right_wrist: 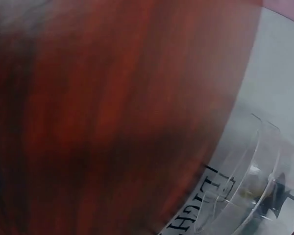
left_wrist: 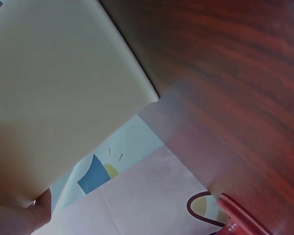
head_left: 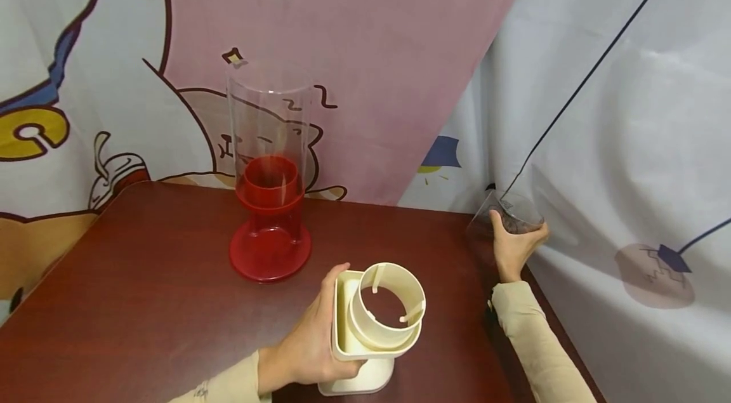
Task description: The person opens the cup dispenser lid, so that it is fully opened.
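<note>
Left hand (head_left: 316, 339): you grip the cream base (head_left: 374, 330), open top up | Right hand (head_left: 516, 245): you grasp the clear cylinder (head_left: 515, 209), at 2 o'clock from that base, well apart | Axis: cylinder upright or tilted, cannot tell | Red dispenser (head_left: 273, 198): 11 o'clock from left hand

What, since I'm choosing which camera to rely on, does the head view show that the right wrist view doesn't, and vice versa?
Only the head view shows the left hand holding the cream holder, and the red stand with its clear tube.

Only the right wrist view shows legible black letters; whether they are on the cup or behind it, I cannot tell.

Both show the table, the pale curtain and the clear cup, which the right hand grips.
</note>
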{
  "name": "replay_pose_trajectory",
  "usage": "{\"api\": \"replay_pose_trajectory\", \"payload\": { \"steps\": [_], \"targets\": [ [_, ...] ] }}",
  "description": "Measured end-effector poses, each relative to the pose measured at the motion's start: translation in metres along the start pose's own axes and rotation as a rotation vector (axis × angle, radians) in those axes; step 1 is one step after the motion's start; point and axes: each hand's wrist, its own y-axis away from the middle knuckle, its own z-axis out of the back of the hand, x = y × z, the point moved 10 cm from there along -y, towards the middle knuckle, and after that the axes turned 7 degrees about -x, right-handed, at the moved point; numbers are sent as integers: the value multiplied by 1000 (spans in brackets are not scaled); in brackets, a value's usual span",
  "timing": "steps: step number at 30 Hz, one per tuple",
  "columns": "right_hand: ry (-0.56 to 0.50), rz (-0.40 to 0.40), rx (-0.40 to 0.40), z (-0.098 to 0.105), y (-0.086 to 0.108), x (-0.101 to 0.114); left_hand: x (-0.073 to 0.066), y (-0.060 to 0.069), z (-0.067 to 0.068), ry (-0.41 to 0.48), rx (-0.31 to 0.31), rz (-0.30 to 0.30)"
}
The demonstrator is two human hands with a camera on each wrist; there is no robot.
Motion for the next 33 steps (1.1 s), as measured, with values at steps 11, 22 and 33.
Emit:
{"api": "replay_pose_trajectory", "payload": {
  "steps": [11, 22, 33],
  "targets": [
    [117, -28, 106, -4, 11, -17, -1, 0, -1, -11, 5, -23],
    [110, -77, 168, -6, 17, -26, 1, -1, 0, -14, 13, -8],
    [-14, -121, 6, 32, 14, 13, 0, -2, 0, -8, 13, -24]
  ]
}}
